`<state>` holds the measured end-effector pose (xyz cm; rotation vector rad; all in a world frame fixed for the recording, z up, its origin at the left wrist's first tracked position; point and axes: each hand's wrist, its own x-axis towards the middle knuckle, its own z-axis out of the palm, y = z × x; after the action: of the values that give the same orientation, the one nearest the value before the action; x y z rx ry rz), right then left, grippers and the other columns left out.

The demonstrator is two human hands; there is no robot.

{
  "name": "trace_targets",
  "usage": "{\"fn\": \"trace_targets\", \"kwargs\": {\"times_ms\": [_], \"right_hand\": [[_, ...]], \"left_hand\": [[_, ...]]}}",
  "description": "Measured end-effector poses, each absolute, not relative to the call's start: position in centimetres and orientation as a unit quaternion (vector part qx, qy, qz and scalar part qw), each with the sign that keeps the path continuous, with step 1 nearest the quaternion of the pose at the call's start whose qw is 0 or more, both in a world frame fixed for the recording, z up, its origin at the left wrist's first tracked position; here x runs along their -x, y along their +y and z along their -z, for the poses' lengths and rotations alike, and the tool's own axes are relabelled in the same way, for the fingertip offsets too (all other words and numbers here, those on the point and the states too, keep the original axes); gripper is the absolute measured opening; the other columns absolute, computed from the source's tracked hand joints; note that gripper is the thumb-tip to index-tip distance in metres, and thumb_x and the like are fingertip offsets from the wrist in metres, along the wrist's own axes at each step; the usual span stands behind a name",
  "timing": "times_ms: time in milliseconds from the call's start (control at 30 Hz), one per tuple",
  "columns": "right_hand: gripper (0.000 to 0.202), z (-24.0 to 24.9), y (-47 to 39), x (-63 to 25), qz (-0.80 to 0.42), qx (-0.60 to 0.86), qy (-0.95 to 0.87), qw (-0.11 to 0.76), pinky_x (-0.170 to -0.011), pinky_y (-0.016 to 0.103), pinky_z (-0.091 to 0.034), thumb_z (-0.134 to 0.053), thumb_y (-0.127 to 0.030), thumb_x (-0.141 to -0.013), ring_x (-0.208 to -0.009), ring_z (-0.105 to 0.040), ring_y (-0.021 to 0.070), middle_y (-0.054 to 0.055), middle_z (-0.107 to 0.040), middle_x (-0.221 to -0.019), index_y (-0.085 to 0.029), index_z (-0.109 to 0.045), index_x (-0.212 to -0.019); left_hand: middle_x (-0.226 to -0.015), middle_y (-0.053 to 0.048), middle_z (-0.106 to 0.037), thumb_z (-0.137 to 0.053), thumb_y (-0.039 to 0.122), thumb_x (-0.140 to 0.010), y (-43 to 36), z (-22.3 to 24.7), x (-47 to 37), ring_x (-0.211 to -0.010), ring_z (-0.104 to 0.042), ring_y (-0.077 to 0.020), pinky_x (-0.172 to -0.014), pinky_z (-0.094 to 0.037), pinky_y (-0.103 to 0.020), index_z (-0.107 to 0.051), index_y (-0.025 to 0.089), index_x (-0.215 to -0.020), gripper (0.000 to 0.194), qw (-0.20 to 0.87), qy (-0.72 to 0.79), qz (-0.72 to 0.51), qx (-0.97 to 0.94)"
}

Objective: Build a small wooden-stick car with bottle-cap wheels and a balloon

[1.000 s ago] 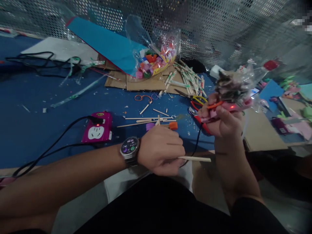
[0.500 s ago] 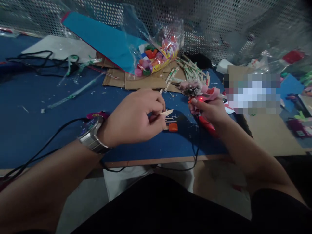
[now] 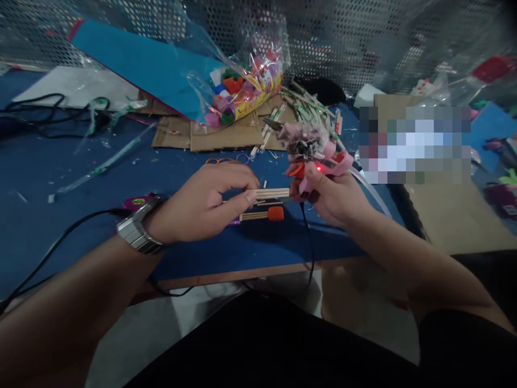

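Note:
My left hand [image 3: 220,202], with a metal watch on its wrist, pinches a small bundle of thin wooden sticks [image 3: 272,193] held level above the table. The right ends of the sticks reach the fingers of my right hand [image 3: 329,191]; whether those fingers grip them too is hidden. That hand is closed around a pink hot glue gun [image 3: 337,161], its front crusted with grey fluff and a red light glowing. Below the bundle, several sticks with an orange block [image 3: 276,214] on their end lie on the table, partly behind my left hand.
A clear bag of colourful pieces [image 3: 242,89] lies at the back on cardboard [image 3: 226,134], beside a blue sheet [image 3: 141,64]. More sticks [image 3: 307,108] are piled right of it. Black cords [image 3: 60,242] run along the left, and a cardboard sheet [image 3: 456,215] covers the right side.
My hands have come together, the right one moving left with the glue gun. The stick bundle now lies level between them, with more of its length showing.

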<state>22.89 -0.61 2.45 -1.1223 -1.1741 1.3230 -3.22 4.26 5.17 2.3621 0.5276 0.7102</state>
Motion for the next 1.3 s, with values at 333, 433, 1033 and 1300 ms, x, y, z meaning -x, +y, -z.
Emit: {"fn": "trace_targets", "kwargs": {"times_ms": [333,433,1033,1300], "right_hand": [[0.05,-1.9,0.4,-22.3,-0.587,0.435,-0.436,0.525,-0.05,0.023,-0.044,-0.102,-0.06,-0.071,-0.068,-0.061,0.0132,-0.002,-0.065,-0.075,-0.023,-0.076,-0.094],[0.049,-1.4,-0.1,-22.7,-0.584,0.415,-0.471,0.514,-0.053,0.025,-0.048,-0.095,-0.065,-0.079,-0.065,-0.064,0.0135,-0.003,-0.066,-0.073,-0.024,-0.074,-0.097],[0.046,-0.3,-1.2,-22.7,-0.467,0.494,-0.537,0.5,-0.059,0.027,-0.054,-0.089,-0.065,-0.086,-0.06,-0.063,0.0121,-0.004,-0.068,-0.073,-0.023,-0.076,-0.099],[0.04,1.0,-2.0,-23.8,-0.336,0.525,-0.622,0.473,-0.066,0.03,-0.057,-0.078,-0.066,-0.097,-0.068,-0.065,0.0132,-0.001,-0.074,-0.086,-0.026,-0.08,-0.103]], "left_hand": [[-0.094,-0.005,-0.068,-0.039,0.034,-0.116,4.5,-4.1,3.4,-0.086,-0.058,-0.0205,-0.083,-0.045,-0.036,-0.06,0.02,-0.092,0.034,0.306,0.219,-0.235,-0.896],[-0.089,-0.003,-0.064,-0.041,0.032,-0.116,4.5,-3.9,3.3,-0.083,-0.056,-0.0192,-0.079,-0.043,-0.034,-0.059,0.019,-0.089,0.035,0.295,0.218,-0.23,-0.901],[-0.099,-0.002,-0.077,-0.06,0.05,-0.11,4.1,-3.9,3.0,-0.09,-0.068,-0.0204,-0.08,-0.046,-0.033,-0.071,0.02,-0.108,0.032,0.278,0.224,-0.246,-0.901],[-0.093,-0.003,-0.082,-0.078,0.045,-0.102,3.9,-3.2,2.8,-0.094,-0.076,-0.0224,-0.082,-0.057,-0.037,-0.074,0.024,-0.104,0.021,0.2,0.222,-0.373,-0.878]]}}
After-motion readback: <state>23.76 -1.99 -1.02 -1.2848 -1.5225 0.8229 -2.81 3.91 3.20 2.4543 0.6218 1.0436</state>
